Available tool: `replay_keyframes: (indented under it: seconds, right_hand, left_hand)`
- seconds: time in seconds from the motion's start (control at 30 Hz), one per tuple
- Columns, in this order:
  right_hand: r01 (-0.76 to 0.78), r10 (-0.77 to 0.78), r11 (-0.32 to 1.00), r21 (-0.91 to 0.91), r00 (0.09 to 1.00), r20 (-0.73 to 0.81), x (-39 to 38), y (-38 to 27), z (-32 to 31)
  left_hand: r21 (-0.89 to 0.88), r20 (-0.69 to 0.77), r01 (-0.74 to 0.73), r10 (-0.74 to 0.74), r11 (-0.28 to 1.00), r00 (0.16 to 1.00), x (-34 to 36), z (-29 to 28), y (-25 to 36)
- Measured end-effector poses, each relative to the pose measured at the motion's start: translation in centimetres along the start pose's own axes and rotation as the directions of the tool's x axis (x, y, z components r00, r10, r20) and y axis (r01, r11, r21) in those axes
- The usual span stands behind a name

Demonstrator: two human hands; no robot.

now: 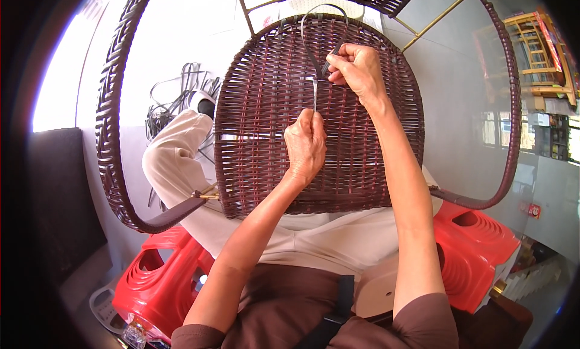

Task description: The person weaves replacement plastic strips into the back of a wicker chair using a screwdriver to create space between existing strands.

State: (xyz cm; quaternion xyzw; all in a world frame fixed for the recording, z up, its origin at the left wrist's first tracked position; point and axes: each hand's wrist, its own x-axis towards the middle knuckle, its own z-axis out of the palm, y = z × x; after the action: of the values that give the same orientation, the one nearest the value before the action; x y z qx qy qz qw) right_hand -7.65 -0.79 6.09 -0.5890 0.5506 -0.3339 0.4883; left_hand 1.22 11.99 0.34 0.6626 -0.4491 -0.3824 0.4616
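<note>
A brown woven wicker chair seat (266,95) lies across my lap. My left hand (305,145) is closed in a fist over the middle of the seat, around a thin metal tool (315,96) whose handle is hidden in the palm. The shaft points away from me, and its tip touches the weave near a small pale crosswise piece. Just right of the tip, my right hand (357,71) pinches a dark flat weaving strip (304,38). That strip curves up in a loop past the seat's far edge and comes back down to the weave by the tool.
Wicker-wrapped armrests curve up at left (112,107) and right (515,95). Loose dark strips (181,89) lie tangled on the floor at left. Red plastic stools stand on either side of me, left (163,282) and right (474,252). Bamboo-coloured chairs (534,53) stand at far right.
</note>
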Motion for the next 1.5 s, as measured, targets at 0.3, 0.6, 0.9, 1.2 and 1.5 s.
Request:
replay_keyframes:
  seconds: [0.3,0.6,0.9,1.2,1.5]
  right_hand:
    - [-0.025,0.032,0.997,-0.070,0.995,0.094,0.6,-0.6,-0.3]
    - [0.118,-0.094,0.989,-0.094,0.970,0.226,0.5,0.0,-0.9]
    - [0.257,-0.248,0.937,-0.236,0.966,0.070,-0.1,0.8,-0.3]
    - [0.385,-0.369,0.864,-0.323,0.923,0.114,-1.1,-0.1,-0.2]
    - [0.331,-0.309,0.896,-0.295,0.944,0.120,-0.4,0.1,-0.6]
  left_hand:
    - [-0.030,-0.011,0.022,-0.022,0.999,1.000,0.0,0.0,0.4]
    - [-0.077,0.010,0.093,-0.092,0.993,0.996,-0.2,-0.4,1.7]
    - [-0.133,0.033,0.114,-0.110,0.985,0.993,-0.3,-0.4,1.9]
    - [-0.121,0.035,0.107,-0.104,0.987,0.994,-0.3,-0.5,1.8]
    - [-0.129,0.042,0.121,-0.117,0.984,0.992,-0.2,-0.5,2.0]
